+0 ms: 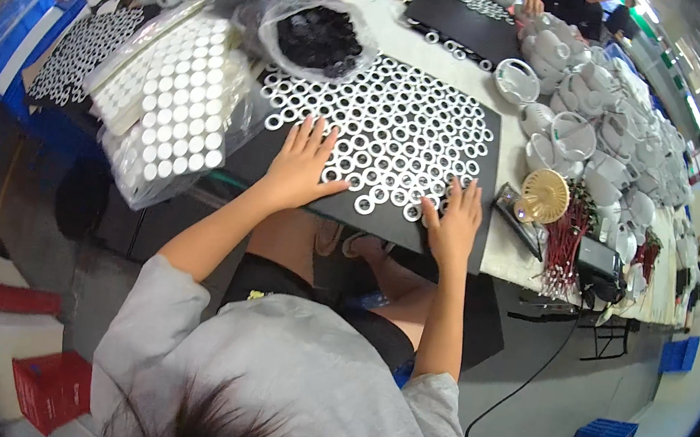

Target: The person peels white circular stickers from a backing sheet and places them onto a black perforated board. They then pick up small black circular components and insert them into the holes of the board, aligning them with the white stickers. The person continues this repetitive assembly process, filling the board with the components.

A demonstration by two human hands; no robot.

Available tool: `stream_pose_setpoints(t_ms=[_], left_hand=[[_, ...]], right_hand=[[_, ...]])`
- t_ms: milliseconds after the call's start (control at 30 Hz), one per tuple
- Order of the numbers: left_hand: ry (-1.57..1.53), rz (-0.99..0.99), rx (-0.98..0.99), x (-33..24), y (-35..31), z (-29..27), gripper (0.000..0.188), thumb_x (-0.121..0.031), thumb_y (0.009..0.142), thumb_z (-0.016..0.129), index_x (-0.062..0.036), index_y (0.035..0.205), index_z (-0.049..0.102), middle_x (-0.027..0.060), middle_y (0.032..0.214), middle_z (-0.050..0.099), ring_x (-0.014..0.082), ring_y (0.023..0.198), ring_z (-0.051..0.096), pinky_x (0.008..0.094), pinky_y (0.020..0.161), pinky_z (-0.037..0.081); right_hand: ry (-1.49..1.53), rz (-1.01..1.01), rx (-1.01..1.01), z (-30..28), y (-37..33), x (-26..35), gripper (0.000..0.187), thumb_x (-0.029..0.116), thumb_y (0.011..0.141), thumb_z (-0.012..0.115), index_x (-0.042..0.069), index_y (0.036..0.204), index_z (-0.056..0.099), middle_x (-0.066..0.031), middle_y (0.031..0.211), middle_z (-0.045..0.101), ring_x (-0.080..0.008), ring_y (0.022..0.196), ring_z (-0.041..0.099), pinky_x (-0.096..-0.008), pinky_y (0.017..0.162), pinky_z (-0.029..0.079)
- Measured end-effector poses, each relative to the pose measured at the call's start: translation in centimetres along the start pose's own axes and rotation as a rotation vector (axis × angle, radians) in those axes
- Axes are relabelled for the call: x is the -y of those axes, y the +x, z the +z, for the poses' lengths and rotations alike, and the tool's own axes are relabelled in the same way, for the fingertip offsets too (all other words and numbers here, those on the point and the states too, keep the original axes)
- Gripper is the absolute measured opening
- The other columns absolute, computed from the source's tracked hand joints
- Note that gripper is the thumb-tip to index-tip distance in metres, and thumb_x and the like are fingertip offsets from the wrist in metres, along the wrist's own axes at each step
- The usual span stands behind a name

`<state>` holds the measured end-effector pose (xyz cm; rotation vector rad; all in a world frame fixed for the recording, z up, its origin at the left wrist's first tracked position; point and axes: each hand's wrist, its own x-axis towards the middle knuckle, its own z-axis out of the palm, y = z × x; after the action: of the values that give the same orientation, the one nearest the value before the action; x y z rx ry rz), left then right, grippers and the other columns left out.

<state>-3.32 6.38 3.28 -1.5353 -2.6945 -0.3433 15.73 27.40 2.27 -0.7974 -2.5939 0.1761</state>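
Note:
A black board [265, 157] lies on the table in front of me, spread with many white rings [399, 127] with dark centres. My left hand [304, 163] rests flat at the left edge of the ring layer, its fingers spread and touching or nearly touching the nearest rings. On the right side of the board, my right hand [455, 220] lies with fingers stretched out, beside the rings at the near right corner. Neither hand holds anything. A clear plastic bag of small black parts [317, 38] stands at the board's far left edge.
Sheets of white round pads [186, 102] in plastic lie at left. On the right are a yellow fan [544, 196], bundled red wires [567, 249] and a heap of white plastic housings [614, 121]. Across the table, a person's hand [533, 1] is near another ring-covered board [463, 20].

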Motion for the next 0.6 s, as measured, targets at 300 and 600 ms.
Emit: stream_pose_setpoints(t_ms=[300, 600], left_hand=[[-0.121, 0.021, -0.236, -0.4, 0.6, 1.6, 0.087, -0.061, 0.084, 0.043, 0.004, 0.137, 0.023, 0.0337, 0.14, 0.018, 0.0459, 0.133, 0.012, 0.0522, 0.108, 0.011], [-0.093, -0.244, -0.225, 3.7, 0.0, 0.4, 0.084, -0.057, 0.085, 0.043, 0.0037, 0.138, 0.019, 0.0298, 0.142, 0.017, 0.0404, 0.134, 0.014, 0.0471, 0.109, 0.012]], right_hand=[[0.072, -0.22, -0.068, -0.4, -1.2, 4.4, 0.077, 0.053, 0.074, 0.063, 0.004, 0.13, 0.041, -0.0264, 0.142, 0.023, -0.0411, 0.133, 0.018, -0.0508, 0.106, 0.014], [0.029, -0.224, 0.062, 0.2, -1.6, 6.6, 0.082, 0.055, 0.074, 0.06, 0.004, 0.133, 0.037, -0.0278, 0.142, 0.022, -0.0412, 0.132, 0.02, -0.0496, 0.106, 0.015]])
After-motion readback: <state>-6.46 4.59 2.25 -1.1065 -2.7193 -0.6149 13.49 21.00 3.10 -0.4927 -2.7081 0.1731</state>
